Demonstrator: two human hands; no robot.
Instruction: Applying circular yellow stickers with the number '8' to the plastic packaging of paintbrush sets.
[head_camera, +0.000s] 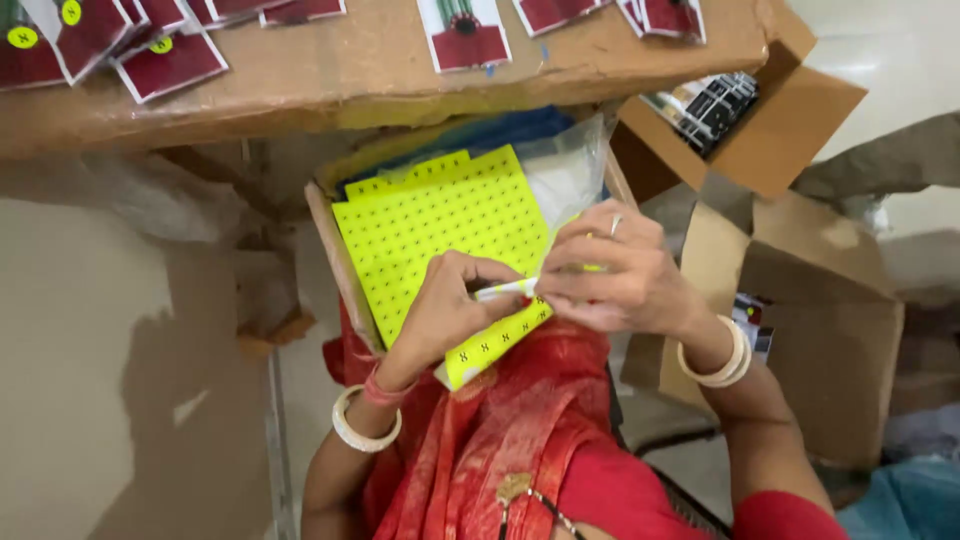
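Both hands are working over the yellow sticker sheet (440, 225) lying in a shallow box on the lap — the left hand (450, 305) and right hand (610, 270) are pinching 1 small white strip (505, 290) between them. The sheet is looking mostly full; a few maroon cards (165, 62) above are already carrying round yellow stickers.

Red garment (520, 440), white bangles (722, 362), finger ring (616, 224)
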